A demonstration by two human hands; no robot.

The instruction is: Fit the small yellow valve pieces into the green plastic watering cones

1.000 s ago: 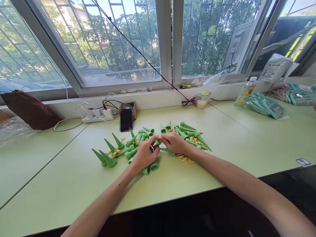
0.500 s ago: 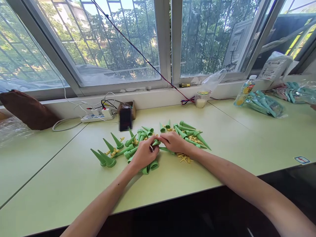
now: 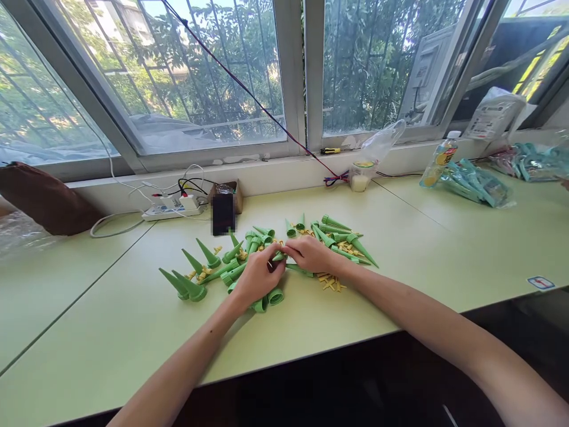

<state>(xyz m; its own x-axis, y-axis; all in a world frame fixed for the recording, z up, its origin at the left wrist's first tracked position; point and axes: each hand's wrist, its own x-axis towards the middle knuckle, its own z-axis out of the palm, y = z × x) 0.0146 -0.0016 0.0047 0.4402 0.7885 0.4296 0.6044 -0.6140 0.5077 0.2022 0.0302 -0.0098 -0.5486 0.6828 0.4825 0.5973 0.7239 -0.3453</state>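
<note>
Left hand [image 3: 255,276], right hand [image 3: 311,254] — both pinching green cone [image 3: 279,257], pile [image 3: 342,238] around

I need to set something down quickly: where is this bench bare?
Bare tabletop lies left of the green cones, between the power strip and the near edge; another bare stretch runs right of the cones to the teal packets. Crowded mid-table, where the left hand and right hand meet over the pile.

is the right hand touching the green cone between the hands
Touching: head view shows the right hand pinching the green cone, no gap.
</note>
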